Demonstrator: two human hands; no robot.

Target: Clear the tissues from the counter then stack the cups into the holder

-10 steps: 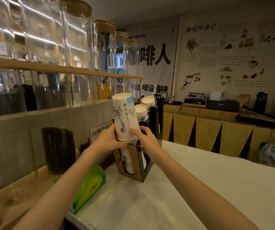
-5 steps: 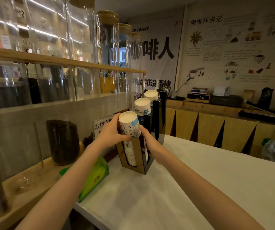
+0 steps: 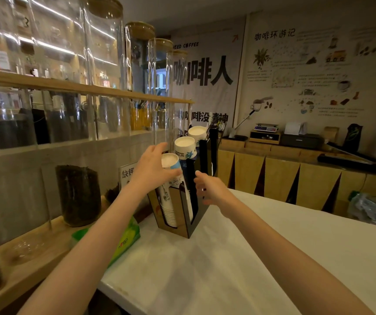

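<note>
A black and wood cup holder (image 3: 183, 226) stands on the white counter (image 3: 239, 258). Its nearest slot holds a stack of printed white paper cups (image 3: 170, 202), sunk deep into the slot, upside down with the base on top. My left hand (image 3: 151, 170) wraps the top of that stack, thumb across the front. My right hand (image 3: 212, 189) hovers just right of the holder, fingers spread, touching nothing. Two more cup stacks (image 3: 184, 146) fill the slots behind. A green tissue pack (image 3: 126, 241) lies left of the holder, partly hidden by my left arm.
A wooden ledge (image 3: 32, 253) on the left carries a dark jar of beans (image 3: 79, 195) and tall glass cylinders. A small sign (image 3: 126, 173) stands behind the holder. A wooden sideboard (image 3: 296, 173) with devices runs along the back wall. Plastic bags (image 3: 373, 210) sit at the right.
The cup stack has slid down from above the holder into the front slot. My right hand has let go and moved off to the right; my left hand stays on the top.
</note>
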